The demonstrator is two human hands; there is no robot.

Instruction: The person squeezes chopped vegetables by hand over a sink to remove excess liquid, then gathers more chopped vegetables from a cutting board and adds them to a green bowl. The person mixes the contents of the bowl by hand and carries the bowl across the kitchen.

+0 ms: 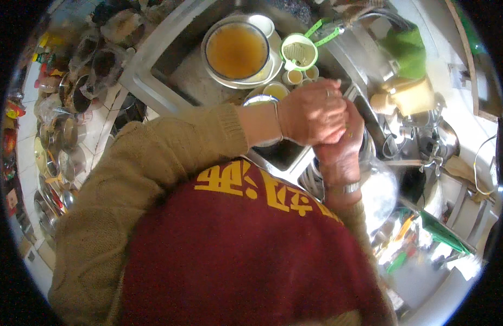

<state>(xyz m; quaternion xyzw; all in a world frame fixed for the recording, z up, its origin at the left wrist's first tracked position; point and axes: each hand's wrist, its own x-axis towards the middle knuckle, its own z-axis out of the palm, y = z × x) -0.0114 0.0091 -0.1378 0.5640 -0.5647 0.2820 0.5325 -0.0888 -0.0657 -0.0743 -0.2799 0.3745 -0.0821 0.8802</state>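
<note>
My left hand [314, 112], with a ring and a bracelet, is curled over my right hand [343, 138] above the near right side of a stainless steel sink [182, 77]. The two touch, and whatever may lie between the palms is hidden. Just beyond them are small cups [293, 77] of yellowish liquid. A green-rimmed strainer [299, 52] lies behind these cups. Farther left, a large bowl [237, 49] of amber liquid rests on stacked white dishes [235, 84]. My left wrist partly covers a blue-rimmed bowl [260, 99].
Pots and pans [74, 91] crowd the tiled floor [92, 142] at left. Right of the sink are a green cloth-like item [404, 51], a yellowish box-like object [412, 98] and a metal tap [432, 159]. A clear plastic bag [377, 195] stands by my right forearm.
</note>
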